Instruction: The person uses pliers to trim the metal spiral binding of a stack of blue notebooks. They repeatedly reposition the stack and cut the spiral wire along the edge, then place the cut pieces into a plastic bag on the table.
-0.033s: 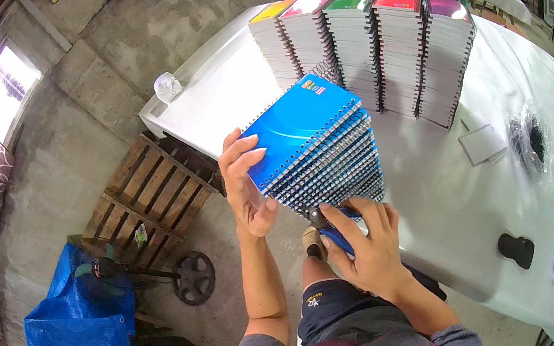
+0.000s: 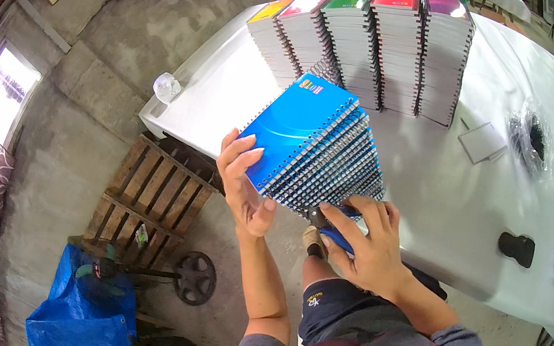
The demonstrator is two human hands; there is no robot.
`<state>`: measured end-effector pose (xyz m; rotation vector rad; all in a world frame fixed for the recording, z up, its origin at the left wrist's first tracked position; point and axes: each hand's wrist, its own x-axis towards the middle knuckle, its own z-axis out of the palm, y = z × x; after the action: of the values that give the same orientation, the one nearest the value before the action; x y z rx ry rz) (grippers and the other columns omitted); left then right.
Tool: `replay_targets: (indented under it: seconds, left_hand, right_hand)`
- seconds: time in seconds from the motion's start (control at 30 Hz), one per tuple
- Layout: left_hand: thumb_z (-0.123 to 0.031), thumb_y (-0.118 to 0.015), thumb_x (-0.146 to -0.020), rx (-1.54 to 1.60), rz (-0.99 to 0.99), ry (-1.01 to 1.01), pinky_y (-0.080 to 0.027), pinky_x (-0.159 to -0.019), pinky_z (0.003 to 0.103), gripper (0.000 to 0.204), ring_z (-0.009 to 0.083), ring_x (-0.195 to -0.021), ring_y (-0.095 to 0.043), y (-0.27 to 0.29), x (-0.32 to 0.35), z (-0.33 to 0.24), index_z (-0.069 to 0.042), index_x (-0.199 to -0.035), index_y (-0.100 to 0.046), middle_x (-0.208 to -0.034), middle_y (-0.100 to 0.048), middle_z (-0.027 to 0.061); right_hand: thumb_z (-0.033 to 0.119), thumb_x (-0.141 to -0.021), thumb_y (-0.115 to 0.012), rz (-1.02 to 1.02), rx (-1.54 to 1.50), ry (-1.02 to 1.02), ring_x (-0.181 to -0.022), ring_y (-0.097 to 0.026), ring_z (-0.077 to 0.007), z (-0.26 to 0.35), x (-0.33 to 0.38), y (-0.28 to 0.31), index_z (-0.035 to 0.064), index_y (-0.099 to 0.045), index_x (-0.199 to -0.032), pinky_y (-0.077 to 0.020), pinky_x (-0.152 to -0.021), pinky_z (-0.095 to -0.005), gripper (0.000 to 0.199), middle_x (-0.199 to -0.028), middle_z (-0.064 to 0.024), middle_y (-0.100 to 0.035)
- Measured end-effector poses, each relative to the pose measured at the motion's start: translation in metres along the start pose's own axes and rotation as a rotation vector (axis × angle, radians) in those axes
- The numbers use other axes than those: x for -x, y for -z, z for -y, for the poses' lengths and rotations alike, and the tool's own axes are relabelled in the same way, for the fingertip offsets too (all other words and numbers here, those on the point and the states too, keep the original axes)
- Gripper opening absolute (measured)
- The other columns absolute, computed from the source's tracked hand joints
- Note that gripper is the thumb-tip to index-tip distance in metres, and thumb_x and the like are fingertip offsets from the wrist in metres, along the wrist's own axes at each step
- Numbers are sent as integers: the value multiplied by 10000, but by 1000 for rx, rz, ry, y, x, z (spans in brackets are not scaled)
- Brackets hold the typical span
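The left hand [image 2: 244,186] is half open, its fingers laid over the left edge of a stack of glossy blue-covered, wire-bound notebooks [image 2: 298,129], thumb near the stack's lower corner. The right hand [image 2: 374,246] is curled around blue-handled pliers with a dark metal head [image 2: 337,239], the head at the coils' lower ends; whether its jaws grip wire cannot be told. The stack is at the near edge of a white-covered table [image 2: 433,190]. Beyond stand five tall stacks of coil-bound notebooks [image 2: 399,62] with yellow, pink, green, red and purple covers.
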<state>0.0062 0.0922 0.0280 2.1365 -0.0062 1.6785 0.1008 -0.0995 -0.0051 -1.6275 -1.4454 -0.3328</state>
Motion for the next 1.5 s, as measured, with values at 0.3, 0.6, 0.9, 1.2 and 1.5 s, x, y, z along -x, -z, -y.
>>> replay_targets:
  seconds: [0.3, 0.6, 0.9, 1.2, 1.5]
  left_hand:
    - [-599, -615, -731, -6, -22, 6, -212, -1098, 518, 679, 355, -1305, -324, -4, -5, 6, -86, -1168, -533, -1245, -496, 140]
    - [-620, -613, -747, -35, -10, -20, -219, -1095, 521, 697, 363, -1292, -337, -3, -6, 5, -83, -1182, -521, -1248, -495, 142]
    - [-585, -630, -749, -5, 6, -17, -201, -1102, 512, 692, 350, -1313, -306, -4, -7, 6, -73, -1198, -511, -1262, -484, 144]
    - [-580, -636, -742, 18, 12, -3, -193, -1107, 510, 696, 348, -1322, -292, -3, -7, 5, -69, -1199, -513, -1270, -474, 142]
    - [-620, -640, -728, 11, 6, -26, -197, -1106, 517, 734, 355, -1320, -294, -2, -4, 6, -65, -1191, -516, -1260, -478, 137]
  right_hand:
    - [308, -737, -681, -68, 123, 67, -1005, -494, -237, -5, -10, -2, 239, -566, -1232, -286, -874, -456, 513, -1112, -75, -483]
    - [263, -788, -655, 53, -46, -3, -903, -555, -232, -1, -8, -3, 200, -571, -1212, -409, -756, -375, 437, -1014, -78, -538]
    - [248, -809, -643, 96, -546, -192, -863, -558, -258, -3, -4, -8, 182, -567, -1211, -429, -728, -380, 414, -984, -94, -548]
    - [289, -767, -665, -23, 109, 33, -938, -505, -237, 2, -6, -4, 228, -555, -1242, -338, -789, -427, 492, -1055, -81, -512]
    - [225, -859, -590, 262, -670, -312, -710, -561, -234, 2, -1, -5, 118, -523, -1240, -461, -578, -347, 401, -884, -105, -547]
